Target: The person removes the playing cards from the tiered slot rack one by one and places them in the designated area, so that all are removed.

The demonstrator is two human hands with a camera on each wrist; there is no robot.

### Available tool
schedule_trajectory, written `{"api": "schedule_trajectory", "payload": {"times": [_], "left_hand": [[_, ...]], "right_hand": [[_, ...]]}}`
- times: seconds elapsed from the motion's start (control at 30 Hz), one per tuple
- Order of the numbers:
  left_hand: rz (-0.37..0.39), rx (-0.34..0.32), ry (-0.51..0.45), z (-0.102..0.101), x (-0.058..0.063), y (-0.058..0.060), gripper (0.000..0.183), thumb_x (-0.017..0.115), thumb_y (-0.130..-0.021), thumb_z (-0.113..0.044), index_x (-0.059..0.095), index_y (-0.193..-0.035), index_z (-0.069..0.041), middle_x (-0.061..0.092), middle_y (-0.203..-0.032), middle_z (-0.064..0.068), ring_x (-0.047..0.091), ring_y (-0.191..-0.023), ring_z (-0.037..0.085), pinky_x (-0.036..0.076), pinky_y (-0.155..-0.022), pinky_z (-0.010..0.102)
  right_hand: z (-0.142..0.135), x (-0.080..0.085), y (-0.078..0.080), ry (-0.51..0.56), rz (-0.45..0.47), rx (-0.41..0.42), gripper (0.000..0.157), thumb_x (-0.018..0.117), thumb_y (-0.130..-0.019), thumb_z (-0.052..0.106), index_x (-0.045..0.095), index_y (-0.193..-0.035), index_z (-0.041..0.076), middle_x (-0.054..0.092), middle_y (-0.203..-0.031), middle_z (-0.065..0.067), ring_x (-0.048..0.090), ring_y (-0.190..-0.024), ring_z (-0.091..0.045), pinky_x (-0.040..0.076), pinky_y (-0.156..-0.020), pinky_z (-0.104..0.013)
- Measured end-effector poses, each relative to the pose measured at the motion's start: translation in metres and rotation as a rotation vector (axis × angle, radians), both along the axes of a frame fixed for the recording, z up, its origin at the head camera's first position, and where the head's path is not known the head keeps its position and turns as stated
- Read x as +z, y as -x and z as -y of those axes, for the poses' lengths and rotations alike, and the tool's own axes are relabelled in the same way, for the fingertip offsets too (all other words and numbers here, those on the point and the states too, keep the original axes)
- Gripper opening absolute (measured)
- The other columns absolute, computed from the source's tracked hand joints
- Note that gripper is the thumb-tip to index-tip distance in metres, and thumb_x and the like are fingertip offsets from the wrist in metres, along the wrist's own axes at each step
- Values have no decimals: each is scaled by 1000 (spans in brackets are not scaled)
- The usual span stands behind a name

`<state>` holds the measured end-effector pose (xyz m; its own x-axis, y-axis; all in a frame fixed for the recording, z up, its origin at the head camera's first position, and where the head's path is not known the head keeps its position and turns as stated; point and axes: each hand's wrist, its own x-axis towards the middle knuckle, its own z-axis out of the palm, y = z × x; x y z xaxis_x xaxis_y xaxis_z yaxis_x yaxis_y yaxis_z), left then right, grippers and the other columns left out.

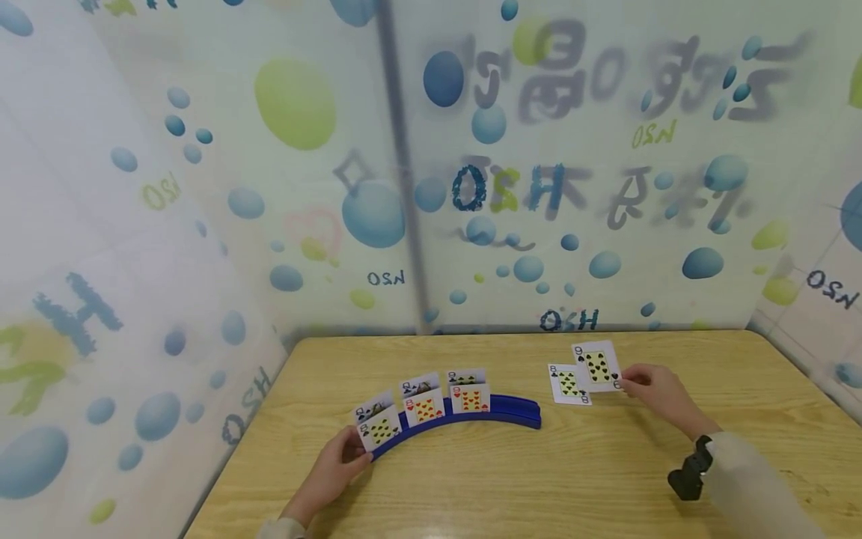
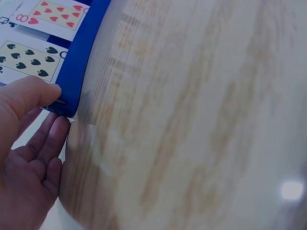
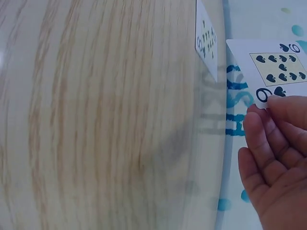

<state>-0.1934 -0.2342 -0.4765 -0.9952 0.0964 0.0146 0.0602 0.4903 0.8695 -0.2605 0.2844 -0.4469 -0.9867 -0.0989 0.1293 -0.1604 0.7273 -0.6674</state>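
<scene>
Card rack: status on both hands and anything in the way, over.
Left hand holding blue card rack at its left end. Right hand pinching nine of spades by a corner. Loose black eight on table, between nine and rack.

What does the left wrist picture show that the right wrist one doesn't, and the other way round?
Only the left wrist view shows the left hand gripping the end of the blue card holder, with the eight of spades, eight of hearts and a queen in it.

Only the right wrist view shows the right hand pinching the nine of spades, a black eight and blue printed letters.

Both show the wooden table.
</scene>
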Motion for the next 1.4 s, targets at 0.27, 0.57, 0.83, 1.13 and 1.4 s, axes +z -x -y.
{"api": "schedule_trajectory", "payload": {"times": [0.27,0.57,0.83,1.13,1.4], "left_hand": [[11,3,5,1,-1,0,31,65,-83,-3,51,-109,5,58,-97,8,55,-90,20,47,-78,32],[3,2,1,1,-1,0,31,65,-82,-2,52,-108,4,58,-97,8,55,-91,20,47,-78,33],[-2,-9,-7,0,1,0,30,65,-82,-4,52,-108,4,58,-98,8,55,-91,20,47,-79,30],[-1,-5,-3,2,-2,1,30,65,-82,-3,52,-108,3,58,-97,8,55,-91,20,47,-79,29],[-14,-4,-21,1,-1,0,30,66,-82,-4,52,-108,3,58,-97,8,55,-90,19,47,-79,29]], "right_hand": [[-13,-4,3,12,71,-21,25,57,-90,13,59,-99,-11,61,-84,-10,55,-74,-21,47,-61,-32],[-20,-8,6,-5,173,-64,32,59,-87,16,58,-99,-14,60,-91,-21,53,-81,-26,46,-66,-34],[-21,-15,7,15,243,-102,34,59,-87,15,56,-104,-15,59,-90,-18,51,-79,-25,46,-65,-33],[-18,-19,7,32,266,-155,33,58,-87,12,57,-105,-16,60,-92,-21,52,-79,-26,46,-67,-34],[-13,-22,8,23,227,-200,27,59,-84,8,61,-99,-15,59,-96,-28,51,-86,-33,44,-71,-42]]}}
